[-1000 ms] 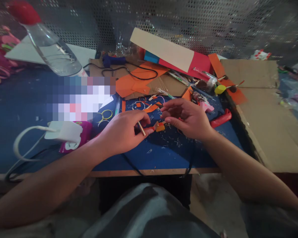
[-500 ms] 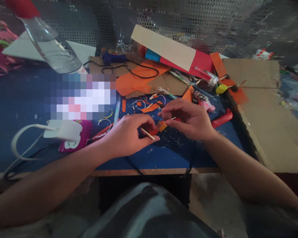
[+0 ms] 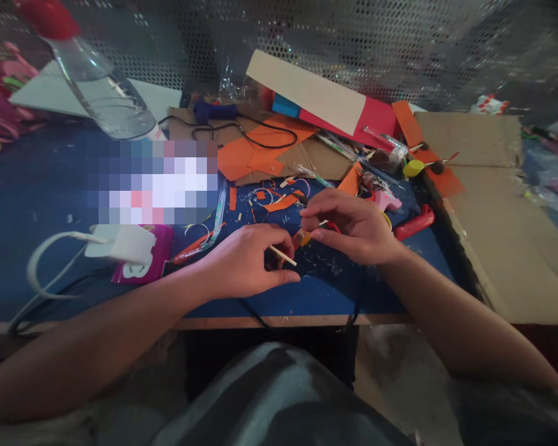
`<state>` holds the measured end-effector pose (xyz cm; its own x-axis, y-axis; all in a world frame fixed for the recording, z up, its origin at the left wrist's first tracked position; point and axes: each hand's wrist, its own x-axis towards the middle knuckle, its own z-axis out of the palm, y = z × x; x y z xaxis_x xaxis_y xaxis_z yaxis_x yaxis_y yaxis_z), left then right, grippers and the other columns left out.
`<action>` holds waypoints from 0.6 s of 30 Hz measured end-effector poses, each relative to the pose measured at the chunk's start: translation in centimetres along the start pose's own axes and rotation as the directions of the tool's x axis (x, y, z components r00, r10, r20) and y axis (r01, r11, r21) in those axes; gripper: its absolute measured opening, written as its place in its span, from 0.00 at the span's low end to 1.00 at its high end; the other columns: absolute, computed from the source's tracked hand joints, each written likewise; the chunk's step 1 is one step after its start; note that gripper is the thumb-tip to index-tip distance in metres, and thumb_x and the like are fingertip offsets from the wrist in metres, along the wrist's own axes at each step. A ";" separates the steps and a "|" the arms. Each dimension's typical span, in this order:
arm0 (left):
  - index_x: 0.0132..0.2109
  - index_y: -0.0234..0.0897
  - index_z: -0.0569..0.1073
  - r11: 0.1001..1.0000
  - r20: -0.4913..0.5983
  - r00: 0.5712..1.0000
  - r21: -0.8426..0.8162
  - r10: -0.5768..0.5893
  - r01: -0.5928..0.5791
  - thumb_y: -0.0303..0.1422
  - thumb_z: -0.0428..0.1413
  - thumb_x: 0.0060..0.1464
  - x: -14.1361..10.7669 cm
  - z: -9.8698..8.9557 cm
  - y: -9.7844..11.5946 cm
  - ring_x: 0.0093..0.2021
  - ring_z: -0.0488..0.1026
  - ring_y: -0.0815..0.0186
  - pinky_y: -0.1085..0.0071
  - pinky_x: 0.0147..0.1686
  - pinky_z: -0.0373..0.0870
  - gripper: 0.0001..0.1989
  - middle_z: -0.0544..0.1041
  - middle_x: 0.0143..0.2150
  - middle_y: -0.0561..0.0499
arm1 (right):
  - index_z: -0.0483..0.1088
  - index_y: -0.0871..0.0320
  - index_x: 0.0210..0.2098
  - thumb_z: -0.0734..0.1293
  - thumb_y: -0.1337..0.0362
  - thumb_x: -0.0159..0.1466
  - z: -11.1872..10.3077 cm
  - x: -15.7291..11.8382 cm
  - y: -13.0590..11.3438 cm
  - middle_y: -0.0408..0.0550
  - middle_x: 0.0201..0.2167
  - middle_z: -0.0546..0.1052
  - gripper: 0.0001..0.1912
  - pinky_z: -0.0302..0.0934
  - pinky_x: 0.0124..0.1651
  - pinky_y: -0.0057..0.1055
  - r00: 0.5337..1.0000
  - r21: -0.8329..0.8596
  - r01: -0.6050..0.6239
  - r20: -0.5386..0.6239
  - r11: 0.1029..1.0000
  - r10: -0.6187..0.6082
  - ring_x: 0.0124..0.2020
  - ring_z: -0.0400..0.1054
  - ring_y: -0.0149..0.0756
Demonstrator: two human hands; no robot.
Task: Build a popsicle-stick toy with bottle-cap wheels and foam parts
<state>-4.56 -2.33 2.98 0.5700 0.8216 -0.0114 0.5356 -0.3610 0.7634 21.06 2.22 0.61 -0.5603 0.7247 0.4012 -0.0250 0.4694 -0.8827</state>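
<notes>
My left hand [image 3: 253,260] is above the blue table, fingers curled around a thin pale stick [image 3: 283,256] that points down to the right; the thumb stands off below it. My right hand [image 3: 348,226] is just to the right, thumb and fingers pinched together on something too small to make out. Between the two hands is a small orange piece [image 3: 303,238], close to the right fingertips. Orange scraps [image 3: 283,202] and thin curled strips lie behind the hands.
A clear bottle with a red cap [image 3: 109,102] stands at the back left. A white charger [image 3: 121,243] rests on a magenta packet [image 3: 162,248]. Cardboard [image 3: 502,229] covers the right side. A red tool handle [image 3: 415,223] lies beyond my right hand.
My left hand has shifted slightly down and its thumb has moved away from the fingers. The red piece seen at its fingertips no longer shows there. My right hand has barely moved.
</notes>
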 end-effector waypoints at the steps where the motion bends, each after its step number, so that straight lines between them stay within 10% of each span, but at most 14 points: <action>1: 0.42 0.42 0.77 1.000 0.006 1.000 -0.005 -0.005 0.005 0.38 0.73 0.54 0.0 0.0 0.0 0.36 0.80 0.64 0.66 0.40 0.74 0.13 0.84 0.38 0.55 | 0.82 0.46 0.55 0.77 0.61 0.69 0.0 0.0 0.0 0.48 0.45 0.81 0.15 0.76 0.48 0.41 1.000 0.003 -0.005 -0.005 1.000 0.005 0.43 0.78 0.39; 18: 0.46 0.41 0.74 0.997 -0.115 0.992 -0.044 0.054 -0.059 0.20 0.59 0.51 -0.1 0.4 -0.1 0.29 0.72 0.72 0.76 0.32 0.69 0.17 0.76 0.33 0.59 | 0.82 0.52 0.55 0.78 0.65 0.68 0.0 0.0 0.7 0.49 0.48 0.80 0.17 0.77 0.49 0.31 0.997 0.143 -0.055 -0.053 0.988 0.063 0.44 0.79 0.33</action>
<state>-4.42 -2.55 2.62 0.5225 0.8462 0.1042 0.4728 -0.3892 0.7905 21.10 2.56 -0.05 -0.5160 0.7787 0.3569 -0.1126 0.3514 -0.9294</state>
